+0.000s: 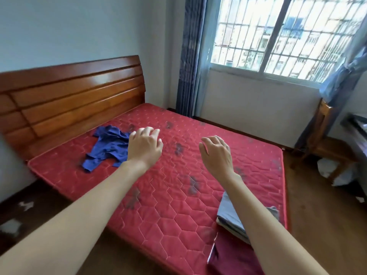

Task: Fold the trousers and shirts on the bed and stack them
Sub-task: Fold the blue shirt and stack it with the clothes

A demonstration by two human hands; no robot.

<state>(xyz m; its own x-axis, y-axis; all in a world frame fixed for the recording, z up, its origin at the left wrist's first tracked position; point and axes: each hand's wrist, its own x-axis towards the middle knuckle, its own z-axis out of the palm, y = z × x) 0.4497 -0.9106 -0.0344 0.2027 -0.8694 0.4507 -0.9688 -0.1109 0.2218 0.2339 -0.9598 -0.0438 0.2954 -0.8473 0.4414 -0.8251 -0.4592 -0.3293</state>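
A crumpled blue garment [110, 147] lies on the red quilted mattress [170, 195] near the wooden headboard. My left hand [145, 145] hovers just right of it, fingers loosely curled, holding nothing. My right hand [216, 153] is stretched out over the middle of the mattress, also empty with relaxed fingers. A stack of folded clothes [230, 217], grey-blue on top, sits at the near right corner of the bed, partly hidden by my right forearm. A dark red folded garment [228, 257] lies just in front of the stack.
The wooden headboard [75, 102] stands at the far left. A barred window [288, 34] with blue curtains [190, 56] fills the far wall. A wooden chair [325, 139] stands at the right beside the bed. Brown floor [327, 225] surrounds the bed.
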